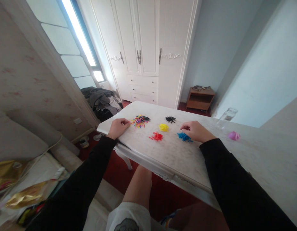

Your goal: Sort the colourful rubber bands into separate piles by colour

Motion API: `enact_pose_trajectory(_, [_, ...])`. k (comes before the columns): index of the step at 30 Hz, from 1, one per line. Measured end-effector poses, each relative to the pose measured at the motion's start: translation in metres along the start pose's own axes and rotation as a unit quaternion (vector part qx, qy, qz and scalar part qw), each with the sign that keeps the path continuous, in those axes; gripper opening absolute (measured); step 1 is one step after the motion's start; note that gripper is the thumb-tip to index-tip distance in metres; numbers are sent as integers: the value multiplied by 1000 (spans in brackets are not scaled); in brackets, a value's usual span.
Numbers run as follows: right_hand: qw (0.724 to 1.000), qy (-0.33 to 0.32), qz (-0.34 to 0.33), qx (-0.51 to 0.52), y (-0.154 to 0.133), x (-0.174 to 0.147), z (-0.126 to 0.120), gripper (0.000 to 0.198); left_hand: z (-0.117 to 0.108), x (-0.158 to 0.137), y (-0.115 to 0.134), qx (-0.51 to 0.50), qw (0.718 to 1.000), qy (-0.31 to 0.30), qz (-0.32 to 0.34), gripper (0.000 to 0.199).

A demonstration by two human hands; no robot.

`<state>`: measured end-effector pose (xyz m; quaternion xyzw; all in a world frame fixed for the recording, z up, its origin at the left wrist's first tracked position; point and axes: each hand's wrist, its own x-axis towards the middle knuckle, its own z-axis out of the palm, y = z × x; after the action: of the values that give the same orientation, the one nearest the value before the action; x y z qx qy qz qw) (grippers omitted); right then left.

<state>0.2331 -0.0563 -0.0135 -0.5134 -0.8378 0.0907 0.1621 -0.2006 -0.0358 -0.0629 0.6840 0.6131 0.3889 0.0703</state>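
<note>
- Mixed-colour pile of small strips lies on the pale tabletop in the head view, toward its left end, with black strips gathered at the pile's right side.
- Left hand rests near the tabletop's left corner, just beside this pile; its fingers are narrow, thumb near forefinger, and I cannot tell whether a strip sits between them.
- Right hand is at the blue pile, fingers bent and narrow; I cannot tell whether they hold anything.
- Between the hands, apart from one another, lie the black pile, farthest back, the yellow pile and the red pile, nearest the near edge.
- Bare surface separates these heaps and runs from the red and blue piles to the near edge; another open strip lies between the black pile and the far edge.
- Beyond the right hand, a clear glass jar stands near the far edge, its contents impossible to make out; a pinkish-purple object lies near it.
- Behind the tabletop, a white wardrobe has its doors shut, hiding what is inside; a small brown cabinet carries crumpled cloth on top.
</note>
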Motion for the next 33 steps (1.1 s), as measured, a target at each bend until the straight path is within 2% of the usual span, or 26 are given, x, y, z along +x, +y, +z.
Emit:
enact_pose_trajectory(6, [1000, 1, 2, -8, -2, 1, -1, 26, -2, -5, -3, 28, 999, -31, 3, 21])
enact_pose_trajectory(15, [1000, -10, 7, -10, -4, 0, -1, 25, 0, -3, -5, -7, 999, -26, 26, 23])
enact_pose_trajectory(24, [1000, -11, 2, -7, -3, 1, 0, 24, 0, -3, -1, -17, 997, -46, 51, 34])
enact_pose_trajectory(33, [1000, -9, 1, -6, -5, 1, 0, 26, 1, -2, -3, -11, 999, -35, 32, 38])
